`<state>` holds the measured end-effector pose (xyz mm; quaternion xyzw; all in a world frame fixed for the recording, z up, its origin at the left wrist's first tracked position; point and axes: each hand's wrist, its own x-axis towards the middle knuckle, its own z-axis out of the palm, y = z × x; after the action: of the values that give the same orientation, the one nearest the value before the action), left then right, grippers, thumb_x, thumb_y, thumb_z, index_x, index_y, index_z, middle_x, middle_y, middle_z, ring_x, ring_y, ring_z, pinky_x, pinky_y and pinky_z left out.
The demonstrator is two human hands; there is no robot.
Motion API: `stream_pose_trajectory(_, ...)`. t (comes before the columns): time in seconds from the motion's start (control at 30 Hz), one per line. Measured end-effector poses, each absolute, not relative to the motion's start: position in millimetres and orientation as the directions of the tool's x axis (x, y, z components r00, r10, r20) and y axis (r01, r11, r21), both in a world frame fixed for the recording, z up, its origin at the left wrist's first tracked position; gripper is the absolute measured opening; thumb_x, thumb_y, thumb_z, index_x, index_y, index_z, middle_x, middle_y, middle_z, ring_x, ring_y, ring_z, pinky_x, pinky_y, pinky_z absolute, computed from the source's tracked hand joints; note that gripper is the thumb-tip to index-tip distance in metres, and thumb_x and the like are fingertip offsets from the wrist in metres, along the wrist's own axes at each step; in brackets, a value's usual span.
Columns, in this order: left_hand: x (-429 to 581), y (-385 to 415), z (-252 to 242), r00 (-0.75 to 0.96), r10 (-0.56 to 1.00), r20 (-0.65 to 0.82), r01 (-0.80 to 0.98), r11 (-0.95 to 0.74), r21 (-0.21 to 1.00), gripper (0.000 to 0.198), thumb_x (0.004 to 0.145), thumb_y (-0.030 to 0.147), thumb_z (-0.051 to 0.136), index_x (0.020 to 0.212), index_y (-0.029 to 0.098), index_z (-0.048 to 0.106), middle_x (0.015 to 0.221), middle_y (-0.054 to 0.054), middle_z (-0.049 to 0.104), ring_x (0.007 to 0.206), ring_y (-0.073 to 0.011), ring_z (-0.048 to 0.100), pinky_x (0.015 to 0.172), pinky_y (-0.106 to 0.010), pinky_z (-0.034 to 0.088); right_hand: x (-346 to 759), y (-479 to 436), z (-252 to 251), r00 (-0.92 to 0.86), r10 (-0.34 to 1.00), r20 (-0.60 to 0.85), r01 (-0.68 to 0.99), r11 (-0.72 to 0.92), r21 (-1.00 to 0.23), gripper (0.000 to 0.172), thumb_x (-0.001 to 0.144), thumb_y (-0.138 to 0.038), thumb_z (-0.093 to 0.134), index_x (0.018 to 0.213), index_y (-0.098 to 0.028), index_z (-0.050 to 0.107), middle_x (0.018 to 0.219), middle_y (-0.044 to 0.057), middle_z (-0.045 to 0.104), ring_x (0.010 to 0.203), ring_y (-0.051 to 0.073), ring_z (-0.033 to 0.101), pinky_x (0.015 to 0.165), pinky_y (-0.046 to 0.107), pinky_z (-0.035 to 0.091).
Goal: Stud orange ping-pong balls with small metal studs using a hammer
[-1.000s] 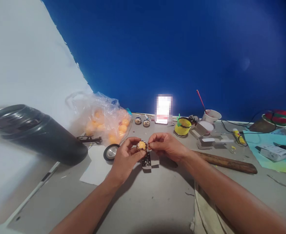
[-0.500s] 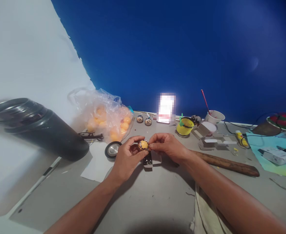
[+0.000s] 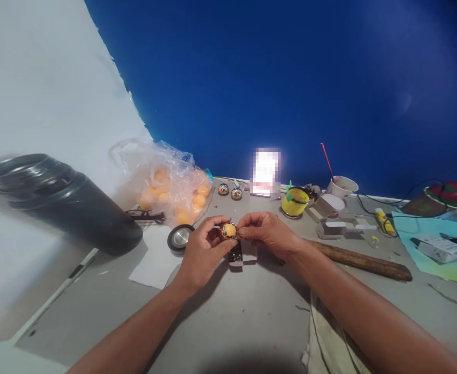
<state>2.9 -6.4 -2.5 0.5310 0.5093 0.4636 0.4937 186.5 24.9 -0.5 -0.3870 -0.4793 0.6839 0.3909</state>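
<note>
My left hand (image 3: 207, 249) holds an orange ball (image 3: 229, 230) between thumb and fingers; dark, shiny bits sit around its sides, and a bare orange patch faces me. At the ball's right edge, the thumb and fingertips of my right hand (image 3: 263, 232) are pinched together. Whatever lies in that pinch is too small to make out. Just below the ball is a small open box (image 3: 236, 267) with dark glittering pieces in it, partly covered by my hands. Two balls covered in shiny pieces, a left one (image 3: 223, 189) and a right one (image 3: 236, 194), rest farther back.
Left stand a large dark flask (image 3: 76, 208), a round lid (image 3: 180, 238) on white paper (image 3: 146, 265), and a plastic bag (image 3: 166, 176) of orange balls. A bright phone (image 3: 265, 174) leans at the back. Rightward are a yellow tub (image 3: 294, 202), a paper cup (image 3: 343, 186) and a wooden stick (image 3: 368, 261).
My hands keep nearly the same pose. The ball has turned or tilted very slightly in my left hand, and the whole view has shifted a little.
</note>
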Motion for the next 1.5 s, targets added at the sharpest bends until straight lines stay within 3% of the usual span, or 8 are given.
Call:
stream_pose_trajectory(0.23, 2.2, -6.9, -4.2, 0.051, 0.999, 0.01, 0.119, -0.016, 0.993, 0.042, 0.069, 0.026, 0.08, 0.109, 0.019, 0.068, 0.092, -0.004, 0.073, 0.081, -0.0192, 0.069, 0.073, -0.032, 0.054, 185.4, 23.8, 1.5, -0.369, 0.916, -0.157, -0.106, -0.209, -0.972, 0.028, 0.06, -0.037, 0.089, 0.072, -0.016, 0.075, 0.061, -0.001, 0.065, 0.053, 0.008, 0.046, 0.05, 0.024, 0.032)
stream_pose_trajectory(0.47, 2.7, -9.8, -4.4, -0.011, 0.995, 0.097, 0.222, -0.093, 0.971, 0.038, 0.067, 0.023, 0.08, 0.105, 0.021, 0.071, 0.097, -0.004, 0.072, 0.084, -0.02, 0.069, 0.077, -0.033, 0.055, 185.2, 25.1, -0.9, -0.38, 0.91, -0.168, -0.138, -0.235, -0.962, 0.033, 0.054, -0.038, 0.092, 0.072, -0.016, 0.076, 0.066, 0.001, 0.069, 0.058, 0.01, 0.053, 0.055, 0.024, 0.037)
stream_pose_trajectory(0.77, 4.5, -11.5, -1.4, -0.005, 1.0, 0.03, 0.162, -0.028, 0.986, 0.043, 0.063, 0.023, 0.086, 0.104, 0.019, 0.073, 0.094, -0.004, 0.074, 0.078, -0.0189, 0.069, 0.073, -0.031, 0.055, 189.6, 30.2, -9.6, -0.451, 0.88, -0.148, -0.151, -0.239, -0.959, 0.028, 0.057, -0.033, 0.089, 0.073, -0.015, 0.076, 0.061, 0.0, 0.064, 0.053, 0.008, 0.047, 0.05, 0.023, 0.032)
stream_pose_trajectory(1.03, 6.5, -14.7, 0.3, -0.033, 0.999, -0.01, 0.216, 0.017, 0.976, 0.043, 0.064, 0.025, 0.085, 0.105, 0.018, 0.073, 0.091, -0.004, 0.076, 0.08, -0.02, 0.071, 0.074, -0.032, 0.055, 189.6, 26.9, 4.5, -0.434, 0.891, -0.138, -0.027, -0.165, -0.986, 0.023, 0.061, -0.031, 0.084, 0.073, -0.016, 0.071, 0.059, -0.004, 0.06, 0.054, 0.009, 0.046, 0.052, 0.023, 0.033)
stream_pose_trajectory(1.27, 9.4, -12.6, 5.4, 0.054, 0.984, -0.172, 0.021, 0.171, 0.985, 0.045, 0.06, 0.02, 0.087, 0.102, 0.016, 0.07, 0.081, -0.004, 0.078, 0.079, -0.0211, 0.073, 0.072, -0.031, 0.057, 191.1, 25.0, 6.4, -0.434, 0.893, -0.124, 0.066, -0.106, -0.992, 0.022, 0.068, -0.032, 0.08, 0.074, -0.019, 0.064, 0.061, -0.005, 0.06, 0.055, 0.009, 0.048, 0.052, 0.023, 0.034)
stream_pose_trajectory(1.5, 6.0, -9.5, 1.2, 0.234, 0.941, -0.246, -0.259, 0.304, 0.917, 0.053, 0.064, 0.024, 0.09, 0.113, 0.017, 0.071, 0.087, -0.004, 0.078, 0.075, -0.0168, 0.072, 0.076, -0.031, 0.056, 217.8, 32.0, 24.9, -0.433, 0.901, -0.021, 0.229, 0.087, -0.969, 0.026, 0.081, -0.043, 0.071, 0.079, -0.019, 0.064, 0.067, -0.001, 0.063, 0.057, 0.011, 0.049, 0.053, 0.024, 0.034)
